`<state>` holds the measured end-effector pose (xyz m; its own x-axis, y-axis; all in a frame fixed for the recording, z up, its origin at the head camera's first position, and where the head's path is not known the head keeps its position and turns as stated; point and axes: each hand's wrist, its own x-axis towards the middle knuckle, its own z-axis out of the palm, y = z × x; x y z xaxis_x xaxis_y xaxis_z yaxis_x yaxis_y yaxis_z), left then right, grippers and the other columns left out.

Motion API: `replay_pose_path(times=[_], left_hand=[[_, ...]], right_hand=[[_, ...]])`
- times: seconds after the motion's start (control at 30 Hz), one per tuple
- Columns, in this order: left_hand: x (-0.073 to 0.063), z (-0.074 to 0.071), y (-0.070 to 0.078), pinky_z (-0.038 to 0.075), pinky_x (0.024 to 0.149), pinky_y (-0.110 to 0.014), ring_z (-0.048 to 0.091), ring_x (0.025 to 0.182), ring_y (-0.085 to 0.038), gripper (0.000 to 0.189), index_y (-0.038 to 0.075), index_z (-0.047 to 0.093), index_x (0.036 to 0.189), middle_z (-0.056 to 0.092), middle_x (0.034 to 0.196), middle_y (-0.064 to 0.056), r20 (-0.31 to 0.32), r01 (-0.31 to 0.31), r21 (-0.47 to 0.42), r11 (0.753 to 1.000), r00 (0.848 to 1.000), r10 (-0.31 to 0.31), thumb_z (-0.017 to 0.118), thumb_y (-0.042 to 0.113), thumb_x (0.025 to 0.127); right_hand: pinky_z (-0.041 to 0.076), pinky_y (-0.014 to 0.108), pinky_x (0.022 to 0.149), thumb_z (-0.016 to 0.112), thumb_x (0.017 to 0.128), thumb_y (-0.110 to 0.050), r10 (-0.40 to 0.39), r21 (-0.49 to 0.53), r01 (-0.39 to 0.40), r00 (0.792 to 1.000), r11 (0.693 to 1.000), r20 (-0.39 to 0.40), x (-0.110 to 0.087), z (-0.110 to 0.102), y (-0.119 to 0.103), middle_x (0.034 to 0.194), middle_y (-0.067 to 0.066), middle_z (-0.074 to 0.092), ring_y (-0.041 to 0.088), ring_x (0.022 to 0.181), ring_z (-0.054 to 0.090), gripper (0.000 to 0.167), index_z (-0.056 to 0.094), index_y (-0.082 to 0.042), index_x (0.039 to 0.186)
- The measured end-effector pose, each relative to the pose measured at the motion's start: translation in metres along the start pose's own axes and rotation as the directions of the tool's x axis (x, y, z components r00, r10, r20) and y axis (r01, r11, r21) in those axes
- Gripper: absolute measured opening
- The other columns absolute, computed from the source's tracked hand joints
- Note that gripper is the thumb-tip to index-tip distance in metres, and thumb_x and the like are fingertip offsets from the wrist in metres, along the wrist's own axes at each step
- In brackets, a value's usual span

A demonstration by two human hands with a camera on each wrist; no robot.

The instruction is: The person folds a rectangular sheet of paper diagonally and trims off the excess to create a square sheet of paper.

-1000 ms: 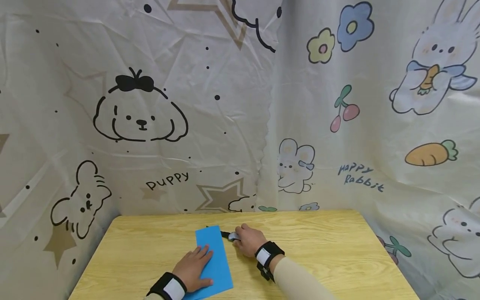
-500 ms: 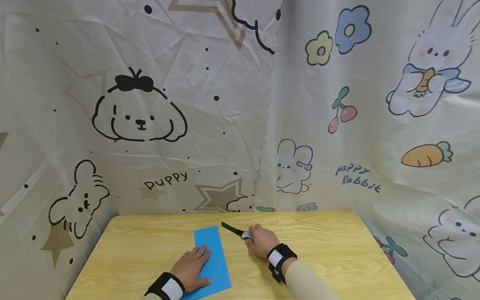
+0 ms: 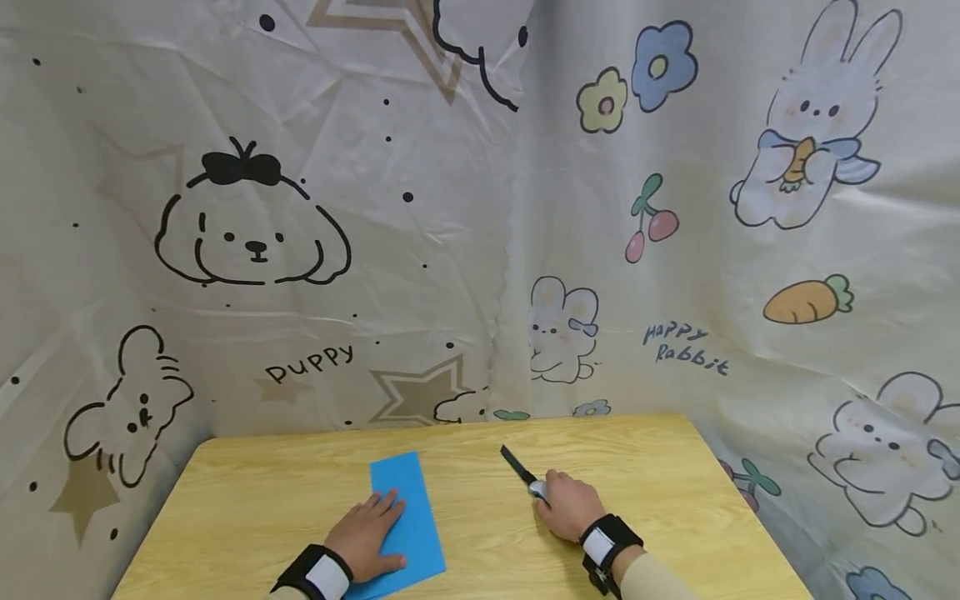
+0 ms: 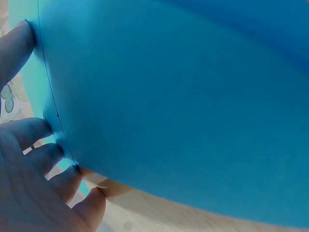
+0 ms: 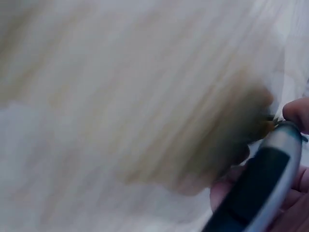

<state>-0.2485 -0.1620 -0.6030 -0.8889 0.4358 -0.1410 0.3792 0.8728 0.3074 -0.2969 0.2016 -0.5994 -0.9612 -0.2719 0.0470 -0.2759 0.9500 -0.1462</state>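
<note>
A blue sheet of paper [image 3: 422, 521] lies lengthwise on the table, left of centre in the head view. My left hand [image 3: 365, 536] rests on it with fingers spread, pressing it down. In the left wrist view a thin dark line runs down the blue paper [image 4: 169, 106] beside the fingertips. To the right, apart from the sheet, my right hand [image 3: 572, 506] grips a utility knife [image 3: 519, 465]. Its long dark blade is extended and points toward the back left. The right wrist view shows the black and grey handle of the utility knife [image 5: 256, 183] in the curled fingers.
The pale wood table [image 3: 277, 475] has its back edge against a cream curtain [image 3: 420, 250] printed with cartoon animals. Bare wood shows between the sheet and the knife. Black bands with white patches circle both wrists.
My right hand has drawn the utility knife rightward, away from the sheet's top right edge, and its whole blade now shows. My left hand stays on the paper. The head view has turned slightly right.
</note>
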Motion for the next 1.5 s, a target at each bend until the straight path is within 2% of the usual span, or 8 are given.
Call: replay_pose_path(times=[0.43,0.73,0.8,0.9,1.07,1.27,1.4,1.5], left_hand=[[-0.006,-0.006,-0.005,0.03,0.105,-0.061,0.032,0.135,-0.044,0.082,0.004,0.048,0.139,0.038,0.148,-0.017,0.004,0.041,0.003,0.999,0.999,-0.041,0.072,0.053,0.077],[0.002,-0.003,0.008,0.029,0.105,-0.06,0.033,0.136,-0.041,0.084,0.006,0.048,0.14,0.039,0.148,-0.016,0.038,0.001,0.034,0.999,0.999,-0.003,0.074,0.053,0.075],[0.004,0.0,0.011,0.029,0.105,-0.06,0.032,0.136,-0.041,0.084,0.007,0.048,0.14,0.039,0.148,-0.016,0.042,-0.006,0.035,0.999,0.999,0.004,0.075,0.053,0.075],[0.008,0.005,0.016,0.03,0.106,-0.059,0.033,0.136,-0.04,0.084,0.009,0.047,0.141,0.038,0.149,-0.015,0.033,-0.025,0.045,0.999,0.999,0.024,0.073,0.055,0.076],[0.009,0.008,0.026,0.031,0.105,-0.059,0.03,0.137,-0.042,0.089,0.008,0.039,0.146,0.028,0.153,-0.019,-0.001,-0.023,0.018,1.0,1.0,0.023,0.068,0.059,0.079],[-0.009,-0.009,0.031,0.029,0.1,-0.068,0.029,0.135,-0.047,0.098,0.002,0.045,0.14,0.03,0.15,-0.023,0.041,0.09,0.018,0.996,0.995,-0.09,0.079,0.058,0.067],[-0.018,-0.013,0.031,0.028,0.099,-0.069,0.03,0.133,-0.047,0.095,0.006,0.049,0.138,0.036,0.147,-0.02,0.073,0.08,0.048,0.996,0.994,-0.083,0.082,0.055,0.064],[-0.021,-0.011,0.03,0.03,0.099,-0.068,0.032,0.133,-0.046,0.092,0.007,0.05,0.139,0.039,0.146,-0.019,0.063,0.063,0.06,0.996,0.996,-0.067,0.082,0.052,0.066]], right_hand=[[0.041,0.037,0.046,0.064,0.082,-0.034,0.2,0.06,-0.199,0.979,0.978,-0.023,0.001,-0.005,-0.005,0.063,0.005,0.051,0.019,0.052,0.048,0.031,0.057,-0.005,0.078],[0.042,0.037,0.046,0.066,0.082,-0.049,0.253,0.011,-0.253,0.967,0.967,-0.017,0.003,-0.007,-0.021,0.065,0.006,0.052,0.021,0.055,0.052,0.047,0.057,-0.003,0.083],[0.044,0.038,0.047,0.065,0.082,-0.054,0.201,-0.017,-0.204,0.975,0.979,-0.092,0.006,-0.005,-0.032,0.072,0.009,0.054,0.023,0.061,0.055,0.054,0.058,-0.001,0.091],[0.049,0.038,0.055,0.062,0.086,-0.054,0.007,-0.075,-0.019,0.987,0.997,-0.162,0.01,-0.003,-0.057,0.086,0.01,0.057,0.025,0.074,0.057,0.055,0.058,-0.002,0.104],[0.05,0.038,0.088,0.058,0.092,-0.047,-0.321,-0.082,0.317,0.946,0.945,-0.053,0.013,0.001,-0.106,0.118,0.009,0.059,0.024,0.107,0.058,0.05,0.06,-0.008,0.123],[0.039,0.036,0.105,0.048,0.094,-0.055,-0.465,-0.129,0.467,0.884,0.875,0.043,0.016,0.019,-0.146,0.144,0.007,0.044,0.023,0.131,0.043,0.061,0.047,-0.014,0.14],[0.034,0.036,0.109,0.036,0.095,-0.062,-0.522,-0.124,0.539,0.84,0.833,0.146,0.013,0.033,-0.155,0.154,0.004,0.031,0.024,0.139,0.032,0.069,0.031,-0.021,0.15],[0.033,0.037,0.11,0.028,0.095,-0.066,-0.523,-0.099,0.546,0.831,0.832,0.189,0.009,0.04,-0.153,0.156,0.003,0.025,0.026,0.141,0.027,0.071,0.025,-0.025,0.153]])
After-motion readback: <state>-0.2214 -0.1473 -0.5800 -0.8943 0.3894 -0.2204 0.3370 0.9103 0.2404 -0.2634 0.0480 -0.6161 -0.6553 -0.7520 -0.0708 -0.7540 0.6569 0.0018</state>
